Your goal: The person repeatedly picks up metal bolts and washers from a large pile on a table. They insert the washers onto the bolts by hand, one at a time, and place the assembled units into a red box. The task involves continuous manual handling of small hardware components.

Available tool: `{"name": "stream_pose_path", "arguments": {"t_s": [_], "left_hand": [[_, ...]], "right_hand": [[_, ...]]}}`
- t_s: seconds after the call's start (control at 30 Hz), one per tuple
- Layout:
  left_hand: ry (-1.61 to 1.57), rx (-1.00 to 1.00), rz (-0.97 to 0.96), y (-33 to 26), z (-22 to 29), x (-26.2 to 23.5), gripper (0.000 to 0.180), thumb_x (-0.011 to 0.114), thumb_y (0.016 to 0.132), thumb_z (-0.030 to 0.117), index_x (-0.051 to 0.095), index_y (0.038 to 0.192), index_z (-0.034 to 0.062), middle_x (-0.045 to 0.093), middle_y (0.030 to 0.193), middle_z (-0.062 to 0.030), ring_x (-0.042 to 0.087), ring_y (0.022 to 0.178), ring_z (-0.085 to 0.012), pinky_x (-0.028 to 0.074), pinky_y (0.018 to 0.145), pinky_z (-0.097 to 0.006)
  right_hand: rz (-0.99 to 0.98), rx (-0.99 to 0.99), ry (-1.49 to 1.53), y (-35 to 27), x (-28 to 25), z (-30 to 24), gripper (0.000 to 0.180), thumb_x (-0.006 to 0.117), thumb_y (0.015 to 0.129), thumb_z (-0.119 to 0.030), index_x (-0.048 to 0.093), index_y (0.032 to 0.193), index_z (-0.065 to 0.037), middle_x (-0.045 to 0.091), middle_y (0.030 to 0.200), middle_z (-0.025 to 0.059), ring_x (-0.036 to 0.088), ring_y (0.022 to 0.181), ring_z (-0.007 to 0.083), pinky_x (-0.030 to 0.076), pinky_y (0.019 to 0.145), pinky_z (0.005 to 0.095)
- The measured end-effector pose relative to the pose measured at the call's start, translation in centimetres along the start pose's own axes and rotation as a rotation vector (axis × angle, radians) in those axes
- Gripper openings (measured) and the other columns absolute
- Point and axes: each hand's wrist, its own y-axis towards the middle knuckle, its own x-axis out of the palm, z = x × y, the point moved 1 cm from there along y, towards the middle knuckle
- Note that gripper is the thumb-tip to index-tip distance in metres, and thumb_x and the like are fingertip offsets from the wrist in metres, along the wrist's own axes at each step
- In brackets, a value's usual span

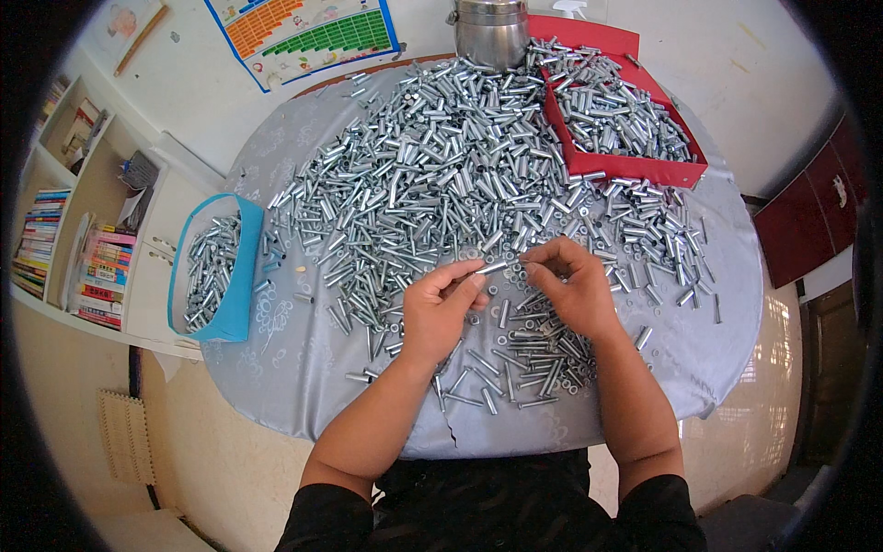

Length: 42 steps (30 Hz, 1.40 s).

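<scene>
Pinching seen: metal tube (494,269) gripped by left hand (438,310); right hand's (577,292) hold cannot be told. If loosened, tube could be lost in metal pile (432,166) at 12 o'clock.

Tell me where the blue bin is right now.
In the head view, the blue bin stands at the left edge of the table, left of the metal pile and the person's left hand.

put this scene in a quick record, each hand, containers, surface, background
left hand: pinching a metal tube
right hand: fingers bent near the tube's other end; contact too small to tell
containers: blue bin at left, red box at far right, both holding metal parts
surface: grey patterned cloth under a large heap of metal parts
background: steel pot behind the heap
</scene>
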Motion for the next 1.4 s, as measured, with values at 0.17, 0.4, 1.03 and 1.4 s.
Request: {"name": "stream_pose_path", "arguments": {"t_s": [0.17,0.4,1.03,1.4], "left_hand": [[0.007,-0.014,-0.030,-0.1,0.0,0.0,0.022,0.064,0.090,0.005,0.066,0.110,-0.0027,0.069,0.088,-0.0077,0.066,0.072,-0.0109,0.053,0.064,-0.023],[0.029,-0.008,-0.082,-0.1,-0.2,0.0,0.021,0.064,0.090,0.007,0.067,0.109,-0.0019,0.069,0.086,-0.0071,0.065,0.072,-0.0103,0.053,0.064,-0.022],[-0.039,0.020,0.031,0.5,-0.2,-0.6,0.022,0.063,0.089,0.003,0.065,0.110,-0.0036,0.070,0.090,-0.0103,0.066,0.069,-0.0138,0.056,0.063,-0.027],[-0.018,0.007,0.007,0.1,0.3,-0.1,0.021,0.064,0.089,0.003,0.066,0.109,-0.0032,0.070,0.090,-0.0089,0.065,0.069,-0.0116,0.053,0.063,-0.023]], "right_hand": [[-0.095,0.052,0.047,-0.1,0.1,-0.2,0.011,0.067,0.084,0.001,0.060,0.093,0.000,0.068,0.100,0.0087,0.063,0.088,0.0119,0.051,0.080,0.0270],[-0.111,0.049,0.073,-0.1,0.1,-0.7,0.018,0.072,0.081,-0.001,0.067,0.099,0.001,0.069,0.096,0.0064,0.063,0.084,0.0105,0.051,0.075,0.0256],[-0.174,-0.485,-0.851,0.3,1.4,-0.1,0.011,0.067,0.074,-0.014,0.069,0.083,-0.010,0.059,0.086,0.0053,0.055,0.086,0.0260,0.046,0.080,0.0382],[0.099,0.037,0.090,0.1,1.0,0.1,0.007,0.068,0.085,-0.003,0.063,0.091,-0.002,0.065,0.081,0.0020,0.060,0.073,0.0088,0.048,0.068,0.0240]]}}
